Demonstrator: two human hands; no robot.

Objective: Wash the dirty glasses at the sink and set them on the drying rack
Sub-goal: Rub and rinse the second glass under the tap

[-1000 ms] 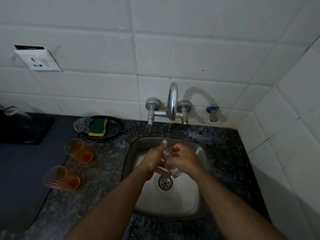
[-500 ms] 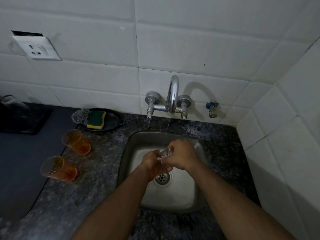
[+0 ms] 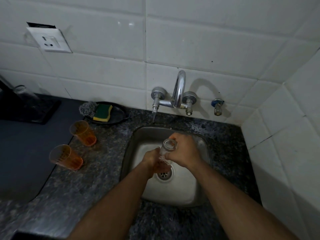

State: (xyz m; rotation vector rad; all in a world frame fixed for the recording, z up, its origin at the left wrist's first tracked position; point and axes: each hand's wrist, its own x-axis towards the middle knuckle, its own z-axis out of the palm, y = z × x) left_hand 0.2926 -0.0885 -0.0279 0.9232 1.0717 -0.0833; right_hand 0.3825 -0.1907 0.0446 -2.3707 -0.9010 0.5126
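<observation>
I keep the clear glass (image 3: 167, 151) over the steel sink (image 3: 181, 196), above the drain, so runoff falls in. My right hand (image 3: 183, 153) wraps its upper part; my left hand (image 3: 153, 159) curls round its base. Any water stream is hard to make out; the drying rack is out of view.

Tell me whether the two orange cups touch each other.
Apart. The head view shows bare counter between the far orange cup and the near orange cup.
</observation>
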